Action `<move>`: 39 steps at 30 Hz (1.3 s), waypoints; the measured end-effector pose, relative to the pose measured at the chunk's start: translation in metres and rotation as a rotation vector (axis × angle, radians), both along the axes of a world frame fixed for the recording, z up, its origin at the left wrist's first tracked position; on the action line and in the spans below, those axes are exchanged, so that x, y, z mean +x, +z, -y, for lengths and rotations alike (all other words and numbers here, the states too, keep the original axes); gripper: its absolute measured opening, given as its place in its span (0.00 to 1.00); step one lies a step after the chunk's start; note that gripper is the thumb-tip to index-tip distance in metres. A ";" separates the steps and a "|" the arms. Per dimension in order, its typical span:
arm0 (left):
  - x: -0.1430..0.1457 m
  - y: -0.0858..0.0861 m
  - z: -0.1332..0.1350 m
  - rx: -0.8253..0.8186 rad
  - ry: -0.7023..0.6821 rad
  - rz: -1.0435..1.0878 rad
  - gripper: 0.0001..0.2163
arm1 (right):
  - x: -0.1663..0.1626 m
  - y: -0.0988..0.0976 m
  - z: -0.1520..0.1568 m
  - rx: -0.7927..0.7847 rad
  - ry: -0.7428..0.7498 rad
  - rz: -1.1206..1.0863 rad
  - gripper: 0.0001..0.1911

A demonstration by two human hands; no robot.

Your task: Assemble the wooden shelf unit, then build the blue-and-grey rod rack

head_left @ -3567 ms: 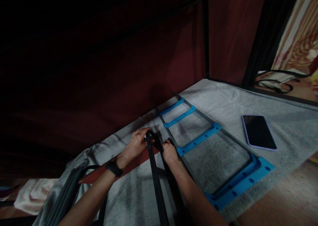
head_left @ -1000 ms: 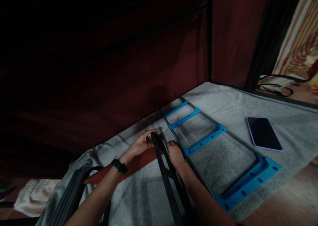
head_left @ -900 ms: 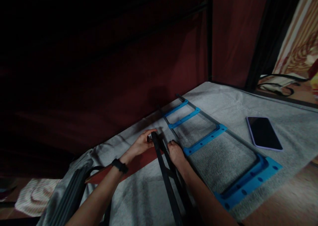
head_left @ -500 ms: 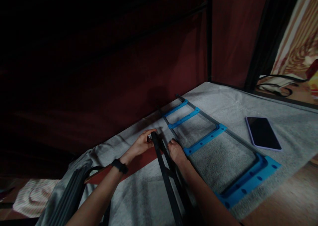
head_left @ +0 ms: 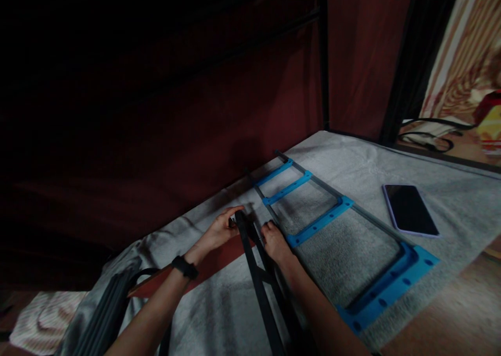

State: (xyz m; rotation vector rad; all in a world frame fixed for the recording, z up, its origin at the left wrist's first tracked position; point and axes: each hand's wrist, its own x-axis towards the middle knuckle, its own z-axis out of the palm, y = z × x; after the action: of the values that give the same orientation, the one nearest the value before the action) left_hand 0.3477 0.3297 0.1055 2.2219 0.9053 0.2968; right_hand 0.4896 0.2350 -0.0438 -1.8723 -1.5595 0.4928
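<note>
Here, held black frame [head_left: 255,273] by far end in left hand [head_left: 221,232], with near end cut off; curled right hand [head_left: 276,242] alongside, could not tell around what.

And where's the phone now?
In the head view, the phone lies at the right on the grey cloth, beside the blue-barred frame.

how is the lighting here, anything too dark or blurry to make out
Head view: dim overall, nearly black at upper left; head view: the grey cloth is lighter, with soft shadows; head view: fine detail by the right hand is too dark and soft to read.
</note>
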 end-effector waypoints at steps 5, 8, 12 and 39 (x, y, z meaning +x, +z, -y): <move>0.000 0.000 -0.001 0.003 -0.006 0.007 0.27 | -0.002 -0.007 -0.003 0.057 -0.008 0.010 0.16; 0.000 0.000 -0.001 -0.020 -0.007 0.007 0.28 | -0.003 -0.010 -0.003 0.082 -0.022 -0.022 0.16; -0.001 -0.002 -0.003 0.007 -0.029 -0.001 0.28 | -0.002 -0.013 -0.003 0.089 -0.006 -0.030 0.14; 0.000 -0.003 -0.002 0.064 -0.036 0.020 0.28 | -0.003 -0.018 -0.004 0.117 0.005 -0.069 0.13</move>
State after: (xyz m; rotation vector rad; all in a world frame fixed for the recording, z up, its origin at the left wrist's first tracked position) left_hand 0.3474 0.3320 0.1025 2.2875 0.8547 0.3346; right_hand 0.4869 0.2392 -0.0622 -1.7457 -1.5155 0.4542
